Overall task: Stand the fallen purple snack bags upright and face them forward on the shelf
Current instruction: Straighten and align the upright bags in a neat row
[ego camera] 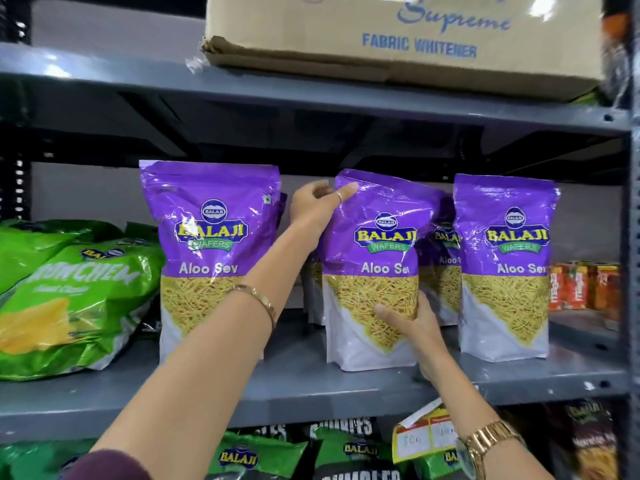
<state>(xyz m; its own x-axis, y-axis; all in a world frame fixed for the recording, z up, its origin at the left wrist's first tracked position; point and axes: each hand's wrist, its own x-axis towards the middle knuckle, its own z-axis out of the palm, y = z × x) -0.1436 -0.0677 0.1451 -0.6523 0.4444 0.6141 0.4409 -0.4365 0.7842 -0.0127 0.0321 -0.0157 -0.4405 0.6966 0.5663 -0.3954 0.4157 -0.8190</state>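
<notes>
Three purple Aloo Sev bags stand upright and face forward on the grey shelf [294, 382]. The middle purple bag [377, 258] leans slightly left; my left hand [317, 206] pinches its top left corner and my right hand [412, 327] grips its lower right side. The left purple bag [207, 237] and the right purple bag [504, 265] stand free. Another purple bag [441, 258] stands behind, between the middle and right ones, mostly hidden.
Green snack bags [69, 292] lie slumped at the shelf's left. Orange packets [585, 285] stand at the far right. A cardboard box [398, 39] sits on the shelf above. More bags and a price tag [422, 434] fill the shelf below.
</notes>
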